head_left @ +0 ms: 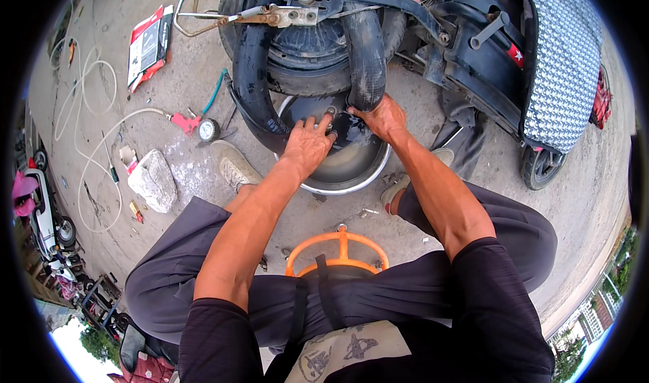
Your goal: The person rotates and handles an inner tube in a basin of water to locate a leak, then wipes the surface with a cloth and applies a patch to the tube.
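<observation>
A black inner tube [365, 58] loops down from the scooter's wheel [304, 79] into a round metal basin [351, 188] of water between my feet. My right hand [387, 118] is closed round the tube's right side at the basin's far rim, thumb toward the middle. My left hand [309, 143] reaches over the basin, fingers spread and pointing away from me, touching the dark wet tube at the water. Small shiny spots show by its fingertips; I cannot make out what they are. The tube's part under the water is mostly hidden.
The scooter lies on its side, its patterned seat [564, 52] at the right. To the left are a red air gauge [188, 123] with a pale hose [91, 160], a white stone [153, 180] and a red-and-white box [149, 48]. An orange-framed stool [343, 244] is under me.
</observation>
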Demonstrator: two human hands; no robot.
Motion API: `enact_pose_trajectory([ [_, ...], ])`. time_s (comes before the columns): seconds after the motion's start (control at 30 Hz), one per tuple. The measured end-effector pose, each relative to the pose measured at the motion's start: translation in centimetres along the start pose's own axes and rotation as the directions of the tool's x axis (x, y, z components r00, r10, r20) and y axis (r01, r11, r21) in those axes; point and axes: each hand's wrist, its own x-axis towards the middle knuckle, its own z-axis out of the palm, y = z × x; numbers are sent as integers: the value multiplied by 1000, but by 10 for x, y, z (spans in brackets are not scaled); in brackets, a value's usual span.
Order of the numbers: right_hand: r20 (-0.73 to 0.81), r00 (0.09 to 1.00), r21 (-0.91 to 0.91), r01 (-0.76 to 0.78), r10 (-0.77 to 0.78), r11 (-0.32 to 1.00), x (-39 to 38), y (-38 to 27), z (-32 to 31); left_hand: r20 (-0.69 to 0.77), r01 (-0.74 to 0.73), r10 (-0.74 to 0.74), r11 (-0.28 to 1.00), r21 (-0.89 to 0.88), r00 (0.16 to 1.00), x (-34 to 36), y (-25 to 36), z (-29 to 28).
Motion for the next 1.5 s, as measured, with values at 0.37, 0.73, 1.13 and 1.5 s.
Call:
enact_pose_trajectory([
  [0.37, -1, 1000, 3, 8, -8, 1000, -3, -4, -2, -49, -11, 11, 1000, -5, 999, -1, -1, 2],
  [0.73, -5, 1000, 14, 10, -10, 1000, 0, 1, 2, -74, -11, 11, 1000, -8, 997, 0, -1, 6],
  [1.13, -15, 1000, 4, 4, -4, 1000, 0, 0, 1, -108, -17, 18, 1000, 7, 994, 0, -1, 8],
  [1.5, -2, 1000, 5, -4, 4, 1000, -1, -2, 0, -108, -15, 15, 1000, 1, 994, 0, 0, 8],
])
